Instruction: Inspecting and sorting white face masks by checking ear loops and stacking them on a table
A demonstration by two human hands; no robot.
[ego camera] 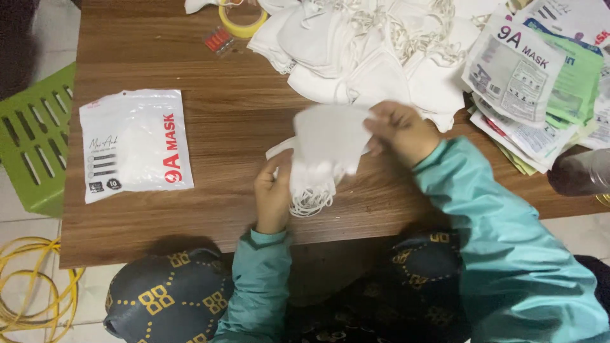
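— How are the hands set?
— At frame centre, the left hand [273, 194] and right hand [400, 130] both pinch a small stack of white masks [327, 146], loops dangling.
— Around them?
— One sealed pouch [135, 145] left, a loose mask pile [375, 51] above, empty pouches [540, 82] upper right, one tape roll [243, 19].

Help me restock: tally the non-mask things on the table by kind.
White pouch lying alone: 1
Yellow tape roll: 1
Small clear pack of red pieces: 1
Stack of printed pouches: 1; pouches inside uncountable
Total: 4
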